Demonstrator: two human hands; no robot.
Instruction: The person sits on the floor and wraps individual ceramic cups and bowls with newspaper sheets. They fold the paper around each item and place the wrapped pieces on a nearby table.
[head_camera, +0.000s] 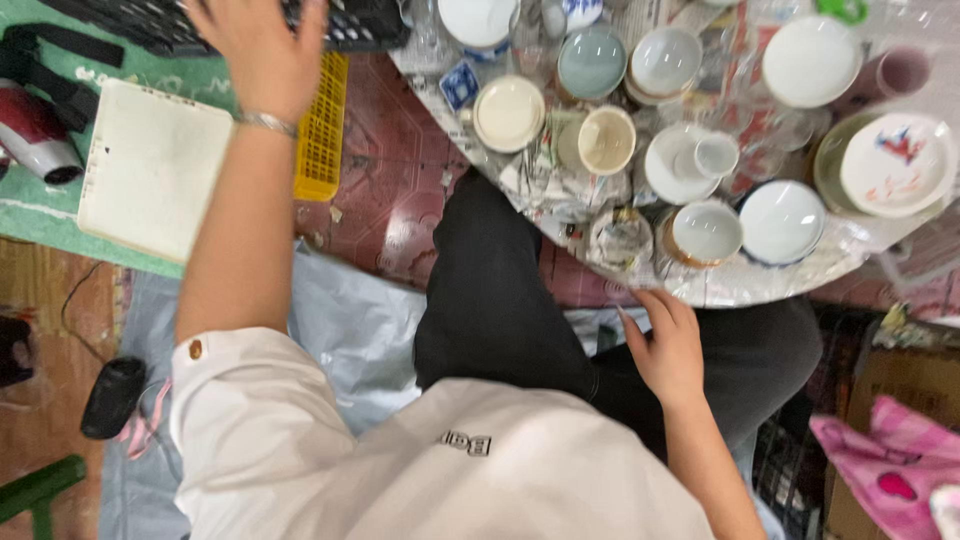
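Left hand (262, 48) stretched to upper left of frame, grip spread over a black crate (345, 25); right hand (668, 345) at lower centre, grip loosely open, fingertips touching the paper-covered tabletop (760, 285) edge below the cups.

I note few packages. A brown cardboard box (885, 400) sits at the lower right, beside the table's near edge, open-topped, with pink cloth (885, 455) spilling over its rim. A flat, off-white rectangular box (152, 168) lies on the green mat (40, 215) at upper left, its right corner near a yellow crate (322, 130). No screens or signs are visible to me.
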